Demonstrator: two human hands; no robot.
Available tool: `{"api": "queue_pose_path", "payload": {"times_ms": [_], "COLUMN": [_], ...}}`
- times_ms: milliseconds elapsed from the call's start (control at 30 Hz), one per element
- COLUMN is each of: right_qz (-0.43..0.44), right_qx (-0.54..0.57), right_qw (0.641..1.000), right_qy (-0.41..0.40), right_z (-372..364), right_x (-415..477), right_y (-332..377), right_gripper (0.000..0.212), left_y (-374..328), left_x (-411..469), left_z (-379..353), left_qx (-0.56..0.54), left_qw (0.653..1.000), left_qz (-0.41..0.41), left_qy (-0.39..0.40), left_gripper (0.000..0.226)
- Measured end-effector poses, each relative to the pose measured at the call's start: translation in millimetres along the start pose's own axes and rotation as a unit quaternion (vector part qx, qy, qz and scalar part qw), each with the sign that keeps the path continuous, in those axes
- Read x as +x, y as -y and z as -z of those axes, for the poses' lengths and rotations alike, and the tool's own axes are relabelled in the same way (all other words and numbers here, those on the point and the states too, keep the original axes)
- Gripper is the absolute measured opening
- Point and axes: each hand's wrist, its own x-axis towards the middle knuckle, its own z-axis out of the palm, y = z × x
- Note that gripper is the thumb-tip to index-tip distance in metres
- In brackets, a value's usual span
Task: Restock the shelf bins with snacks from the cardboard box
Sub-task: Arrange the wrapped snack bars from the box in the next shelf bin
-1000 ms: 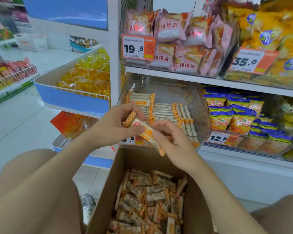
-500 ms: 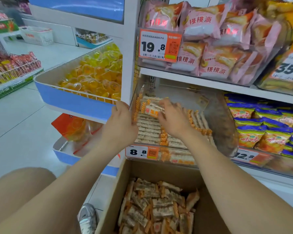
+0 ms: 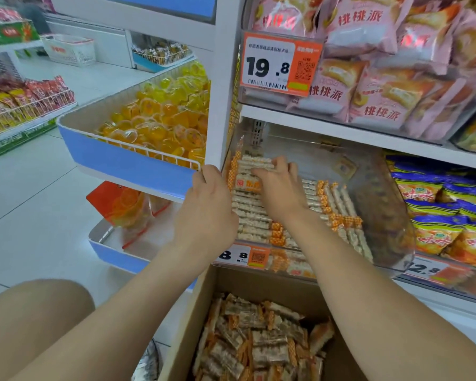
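Your snacks are slim bars in clear wrappers, pale and grainy inside, with orange-and-white chequered ends. In the clear shelf bin (image 3: pixel 379 215) they lie flat in tidy rows: one long column along the left side, a second column beside it toward the middle, and a few turned lengthwise near the right wall; the separate bars are too many and too overlapped to count exactly. More of the same bars lie jumbled in the open cardboard box (image 3: pixel 193 320) below the bin's front edge, again too tangled to number.

Your two hands are both inside the bin at its back left corner. Your right hand (image 3: pixel 279 188) lies palm down with fingers spread narrow over the top of the left column, pressing on the snack bars (image 3: pixel 248 213); whether the grip closes around one you cannot tell. Your left hand (image 3: pixel 206 213) rests against the column's left edge, fingers curled and hidden from view.

One price tag (image 3: pixel 241 255) reading 8.8 sits on the bin's front edge.
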Motion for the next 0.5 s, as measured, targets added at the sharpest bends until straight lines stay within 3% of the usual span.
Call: {"api": "queue_pose_path", "payload": {"times_ms": [100, 333, 500], "right_qz": [-0.019, 0.011, 0.02], "right_qx": [0.007, 0.003, -0.004], "right_qw": [0.999, 0.999, 0.998], "right_qy": [-0.03, -0.04, -0.064], "right_z": [-1, -6, -4], "right_x": [3, 2, -1], "right_y": [5, -2, -8], "right_gripper": [0.071, 0.047, 0.042], "left_y": [-3, -5, -5], "left_x": [-1, 0, 1], "left_z": [-1, -5, -7], "left_qx": [0.009, 0.005, -0.008], "left_qw": [1.0, 0.999, 0.999], "left_qz": [0.001, 0.014, 0.016], "left_qy": [-0.009, -0.032, -0.045], "left_gripper": [0.042, 0.04, 0.036]}}
